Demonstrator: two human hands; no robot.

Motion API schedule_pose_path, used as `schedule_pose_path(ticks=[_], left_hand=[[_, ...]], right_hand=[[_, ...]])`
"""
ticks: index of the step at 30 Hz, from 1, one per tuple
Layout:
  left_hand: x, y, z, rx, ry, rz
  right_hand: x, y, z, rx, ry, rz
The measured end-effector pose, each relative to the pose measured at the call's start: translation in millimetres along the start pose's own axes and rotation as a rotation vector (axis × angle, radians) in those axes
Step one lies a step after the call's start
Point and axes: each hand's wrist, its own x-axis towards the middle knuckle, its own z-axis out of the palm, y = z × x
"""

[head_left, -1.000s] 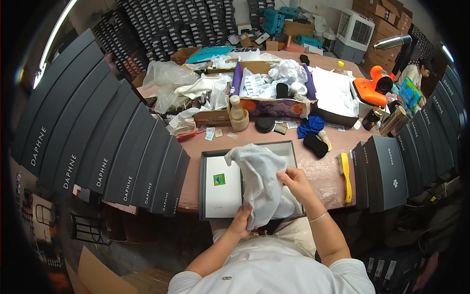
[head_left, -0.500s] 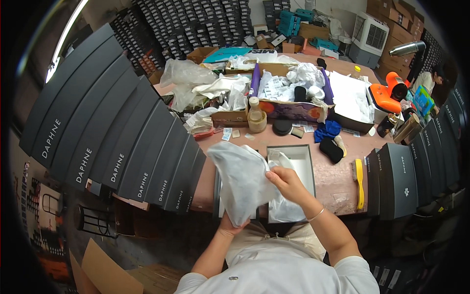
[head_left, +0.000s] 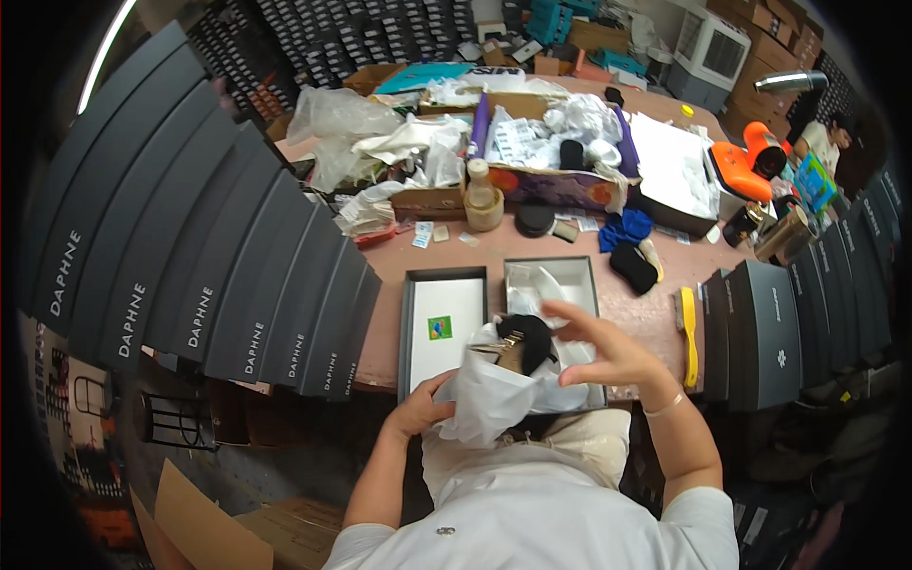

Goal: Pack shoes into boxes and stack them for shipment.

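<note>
Filling the left half of the frame, a fanned row of tall dark boxes point(head_left: 190, 247) stood on edge, curving from the upper left down toward the centre. Right of them, the pinkish table point(head_left: 570, 249) ran across the middle of the picture, heaped at its far side with crumpled plastic bags point(head_left: 337, 119) and an open carton of white and black items point(head_left: 560, 157). A second bank of dark boxes point(head_left: 779, 328) lined the right edge of the table, with a yellow tool point(head_left: 688, 334) lying just beside them.

At lower centre an open dark box point(head_left: 556, 285) sat beside its upturned lid point(head_left: 442, 328), the two touching along one side; a small green sticker point(head_left: 439, 328) showed on the lid's pale inside. Over the near end of the box, a sheet of white tissue paper point(head_left: 494, 399) bunched around a black shoe point(head_left: 527, 340) with a tan sole.

The left hand point(head_left: 418, 410), near the lower edge of the lid, was closed on the lower left of the tissue paper. The right hand point(head_left: 613, 353) hovered at the right of the shoe with fingers spread open, its fingertips near the wrapped bundle; whether they touched it was unclear. A thin band ringed that wrist.
</note>
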Motion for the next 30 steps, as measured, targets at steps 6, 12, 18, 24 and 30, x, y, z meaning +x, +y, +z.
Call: schedule_pose_path(ticks=[6,12,18,24,30], left_hand=[[10.8,10.6,-52.5,-0.101,0.505,0.234],[27.7,79.0,-26.2,1.329,0.991,0.922],[73.0,-2.1,8.5,0.736,0.321,0.286],[78.6,-4.8,62.6,-1.065,0.111,-0.020],[60.4,15.2,88.3,-0.707,0.193,-0.040]], right_hand=[[-31.4,41.7,-19.8,0.311,0.367,0.274],[-67.4,50.6,-0.6,0.169,0.753,0.137],[-52.4,45.9,50.1,-0.199,0.737,-0.042],[-38.2,13.8,72.3,-0.248,-0.083,-0.106],[-2.5,12.8,51.9,-0.498,0.269,-0.150]])
